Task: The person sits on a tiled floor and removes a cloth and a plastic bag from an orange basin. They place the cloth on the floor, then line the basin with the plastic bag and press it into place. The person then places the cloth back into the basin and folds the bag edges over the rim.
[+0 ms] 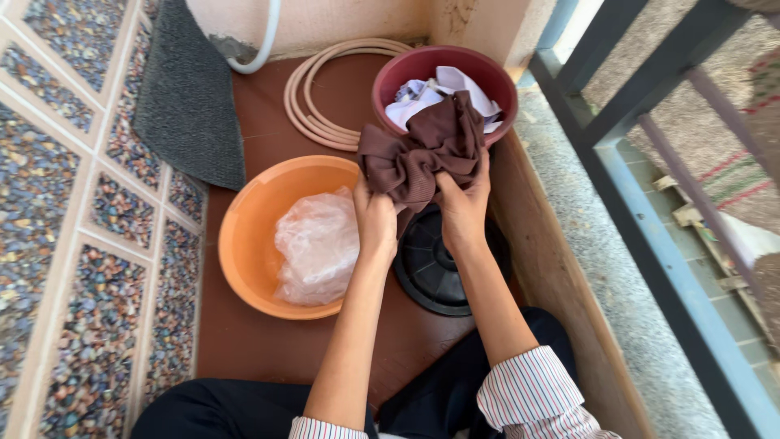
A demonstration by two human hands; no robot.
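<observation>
Both my hands grip a bunched brown cloth [422, 150] in front of me. My left hand [375, 221] holds its lower left part, and my right hand [465, 203] holds its lower right part. The cloth hangs over the near rim of a maroon basin [390, 77], which contains white clothes [443, 89]. Below my hands lies a black round lid [435, 272] on the brown floor. To the left stands an orange basin [244, 236] with a crumpled clear plastic bag [317, 244] inside.
A coiled beige hose [313, 97] lies behind the basins. A grey mat [187, 97] rests at the back left beside a pebbled tile floor [73, 228]. A low wall [569, 276] and a blue-grey metal railing [650, 211] run along the right.
</observation>
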